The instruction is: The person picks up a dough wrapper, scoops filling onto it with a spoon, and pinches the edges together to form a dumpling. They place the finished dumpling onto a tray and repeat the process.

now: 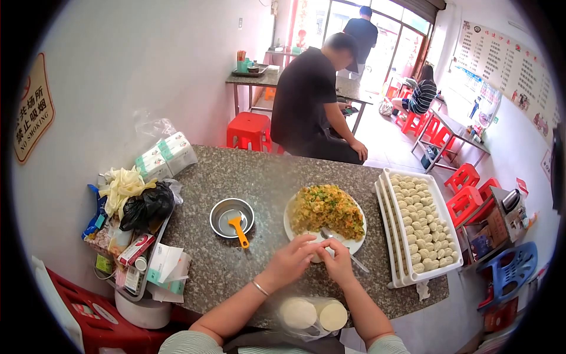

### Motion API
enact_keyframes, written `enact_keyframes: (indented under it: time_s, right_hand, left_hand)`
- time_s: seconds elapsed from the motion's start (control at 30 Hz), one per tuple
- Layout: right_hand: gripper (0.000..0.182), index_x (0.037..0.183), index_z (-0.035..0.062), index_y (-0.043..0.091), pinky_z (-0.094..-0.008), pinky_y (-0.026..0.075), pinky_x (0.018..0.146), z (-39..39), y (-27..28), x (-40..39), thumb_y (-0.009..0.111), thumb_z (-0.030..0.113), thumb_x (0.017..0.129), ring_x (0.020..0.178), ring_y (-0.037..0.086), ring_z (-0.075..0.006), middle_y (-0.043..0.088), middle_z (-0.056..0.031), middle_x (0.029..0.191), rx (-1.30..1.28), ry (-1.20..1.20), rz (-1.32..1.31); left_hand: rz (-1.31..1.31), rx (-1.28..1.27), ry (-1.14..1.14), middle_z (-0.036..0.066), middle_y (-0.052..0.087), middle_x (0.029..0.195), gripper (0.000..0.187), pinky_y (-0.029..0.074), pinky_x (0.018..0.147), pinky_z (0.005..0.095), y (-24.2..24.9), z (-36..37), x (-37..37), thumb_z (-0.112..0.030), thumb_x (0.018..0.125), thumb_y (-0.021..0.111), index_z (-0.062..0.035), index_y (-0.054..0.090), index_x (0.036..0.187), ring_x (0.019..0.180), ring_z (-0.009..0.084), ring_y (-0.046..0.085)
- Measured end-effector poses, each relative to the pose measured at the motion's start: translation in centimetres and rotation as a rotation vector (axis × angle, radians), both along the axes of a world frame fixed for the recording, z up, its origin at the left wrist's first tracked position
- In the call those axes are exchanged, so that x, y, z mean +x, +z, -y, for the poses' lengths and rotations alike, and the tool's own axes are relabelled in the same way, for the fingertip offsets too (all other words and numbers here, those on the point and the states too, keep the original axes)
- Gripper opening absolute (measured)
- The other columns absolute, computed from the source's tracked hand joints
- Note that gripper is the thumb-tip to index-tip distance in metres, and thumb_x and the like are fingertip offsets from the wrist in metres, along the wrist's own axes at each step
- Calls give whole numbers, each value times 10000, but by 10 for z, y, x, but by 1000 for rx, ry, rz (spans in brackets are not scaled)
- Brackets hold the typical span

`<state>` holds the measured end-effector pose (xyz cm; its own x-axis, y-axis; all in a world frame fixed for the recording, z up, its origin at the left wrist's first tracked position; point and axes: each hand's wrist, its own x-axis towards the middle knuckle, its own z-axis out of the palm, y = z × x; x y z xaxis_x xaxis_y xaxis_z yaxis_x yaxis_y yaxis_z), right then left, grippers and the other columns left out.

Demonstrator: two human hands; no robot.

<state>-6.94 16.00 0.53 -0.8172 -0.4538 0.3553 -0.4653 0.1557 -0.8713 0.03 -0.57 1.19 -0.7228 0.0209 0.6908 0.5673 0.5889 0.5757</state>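
Observation:
My left hand [290, 259] and my right hand [336, 258] meet at the near rim of a white plate [290, 221]. Their fingertips pinch a small pale dumpling [316, 257], mostly covered by the fingers. Chopped yellow, green and orange filling [327, 209] is heaped on the plate. A metal spoon [348, 251] lies across the plate's near side, its handle pointing right over the rim. Close to my body, two stacks of round pale dough wrappers [298, 313] sit in a clear plastic bag. To the right, stacked white trays [386, 230] carry rows of pleated dumplings [421, 221].
A metal bowl [223, 207] with an orange-handled brush [239, 230] stands left of the plate on the speckled table [194, 253]. Tissue packs [167, 154], bags and boxes crowd the left edge. A person in black [306, 94] sits just beyond the table, near red stools [249, 128].

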Motion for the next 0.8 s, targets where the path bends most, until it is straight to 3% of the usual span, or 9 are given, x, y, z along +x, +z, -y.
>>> enact_keyframes:
  time_s: [0.37,0.47,0.53,0.63,0.73,0.8]
  right_hand:
    - [126,872,-6,623,-269,451,740,-3,-5,-3,634,117,894,805,578,-133,633,-52,834,-36,-11,49]
    - [134,870,-5,618,-265,448,734,-3,-11,-5,635,125,901,802,569,-124,627,-45,831,-58,-15,72]
    - [141,876,1,616,-264,445,730,-3,-7,-5,633,137,908,799,563,-121,622,-38,828,-64,-29,63]
    - [153,879,3,613,-261,442,727,-3,-5,-4,630,150,916,795,559,-121,616,-36,825,-73,-28,69]
    - [150,876,2,611,-259,441,723,-4,-4,-4,628,146,915,793,559,-121,613,-36,827,-51,-35,32]
    - [124,873,-4,611,-280,457,731,-2,1,-3,627,116,897,788,584,-157,623,-68,821,-44,-50,37]
  left_hand:
    - [89,239,-15,162,497,1315,378,576,783,314,-2,-3,-3,35,794,697,-40,610,1154,969,245,665]
    - [62,145,88,164,539,1266,362,577,787,306,-12,4,-8,10,803,700,-31,618,1152,989,231,659]
    - [256,283,-50,149,615,1161,300,570,803,296,-18,7,-10,-23,817,705,-10,638,1109,962,205,665]
    - [382,390,-42,117,671,1047,213,560,822,289,-16,2,-7,-18,833,696,13,657,1040,929,178,671]
    - [465,601,-71,94,687,1010,175,552,830,288,-23,-1,-8,1,843,683,27,662,1014,907,166,676]
    - [439,545,-56,95,689,1007,171,553,831,290,-21,-3,-8,5,847,677,28,662,1016,916,166,674]
